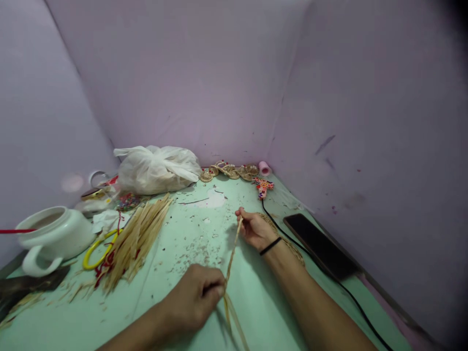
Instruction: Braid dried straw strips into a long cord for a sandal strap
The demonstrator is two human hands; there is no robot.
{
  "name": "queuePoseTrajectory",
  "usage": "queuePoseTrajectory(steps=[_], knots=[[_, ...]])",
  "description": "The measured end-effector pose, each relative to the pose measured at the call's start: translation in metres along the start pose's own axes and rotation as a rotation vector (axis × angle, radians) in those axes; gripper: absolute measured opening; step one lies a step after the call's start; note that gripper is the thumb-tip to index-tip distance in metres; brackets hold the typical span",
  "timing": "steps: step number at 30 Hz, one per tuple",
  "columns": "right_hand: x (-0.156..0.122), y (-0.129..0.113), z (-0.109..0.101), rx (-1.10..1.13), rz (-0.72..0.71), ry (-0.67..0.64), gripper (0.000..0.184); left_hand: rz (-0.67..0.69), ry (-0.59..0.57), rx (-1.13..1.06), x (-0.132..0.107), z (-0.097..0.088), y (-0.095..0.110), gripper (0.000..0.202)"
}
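A thin tan twisted cord of plant fibre (233,252) is stretched between my two hands above the pale green table (146,326). My left hand (195,296), closed in a fist, pinches its lower part. Below that thumb, loose flat strands (234,319) hang toward the table's near edge. Farther forward, the fingertips of my right hand (254,229) hold the cord's upper end; a black band circles that wrist. Partly hidden behind the right wrist and forearm lies a braided straw coil (294,249).
Dry straw strips (141,243), yellow-handled scissors (89,257) and a white ceramic pot (58,234) stand left. A tied plastic bag (157,170) and woven straw pieces (230,170) line the back wall. A phone (321,246) and black cable (288,235) lie right.
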State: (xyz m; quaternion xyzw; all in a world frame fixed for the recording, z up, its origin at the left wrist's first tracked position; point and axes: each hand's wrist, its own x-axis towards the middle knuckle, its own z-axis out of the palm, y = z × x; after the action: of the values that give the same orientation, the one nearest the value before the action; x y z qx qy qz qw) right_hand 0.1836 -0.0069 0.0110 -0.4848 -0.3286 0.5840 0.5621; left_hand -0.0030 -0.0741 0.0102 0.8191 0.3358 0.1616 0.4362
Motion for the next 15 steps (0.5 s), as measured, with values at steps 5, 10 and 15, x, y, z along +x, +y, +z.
queuePoseTrajectory(steps=[5, 10, 15], knots=[[-0.014, -0.007, 0.006, 0.103, 0.257, -0.191, 0.043, -0.084, 0.190, -0.263, 0.007, -0.015, -0.016, 0.024], [-0.008, 0.003, 0.000, -0.402, -0.333, 0.182, 0.020, -0.086, 0.187, -0.479, 0.005, -0.024, -0.016, 0.027], [-0.010, 0.004, -0.003, -0.898, -0.915, -0.157, 0.033, -0.140, 0.190, -0.665, -0.001, -0.025, -0.010, 0.021]])
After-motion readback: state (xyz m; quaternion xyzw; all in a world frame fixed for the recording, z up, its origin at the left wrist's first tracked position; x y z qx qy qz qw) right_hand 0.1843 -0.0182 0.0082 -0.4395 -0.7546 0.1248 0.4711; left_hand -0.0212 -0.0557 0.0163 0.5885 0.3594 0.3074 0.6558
